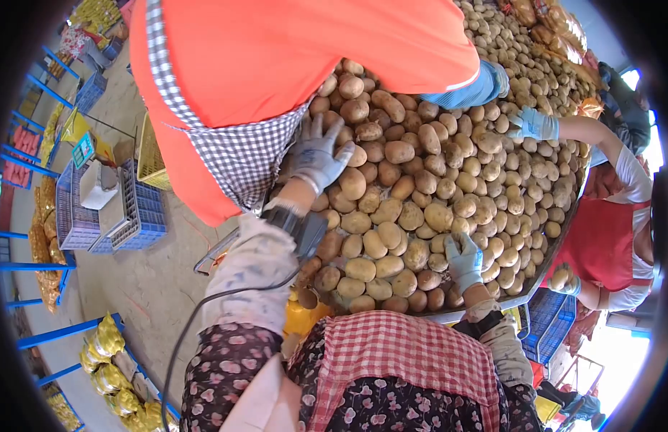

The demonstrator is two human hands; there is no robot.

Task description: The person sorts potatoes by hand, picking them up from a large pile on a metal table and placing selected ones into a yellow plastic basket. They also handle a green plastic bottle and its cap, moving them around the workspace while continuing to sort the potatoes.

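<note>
A wide heap of potatoes (389,234) lies in front of me on a sorting table. My left hand (319,155), in a pale work glove, rests on the potatoes at the left, close to a co-worker's checked apron; its fingers are spread and grip nothing. Nearer the front edge, my right hand (463,261), gloved in light blue, touches the potatoes with thumb and fingers apart. A black device with a cable (298,229) is strapped at my left wrist.
A co-worker in an orange top (290,65) leans over the heap at the upper left. Across the table, another person in a red apron (593,234) reaches in with a gloved hand (533,124). Blue crates (139,216) and a scale display (82,150) stand left.
</note>
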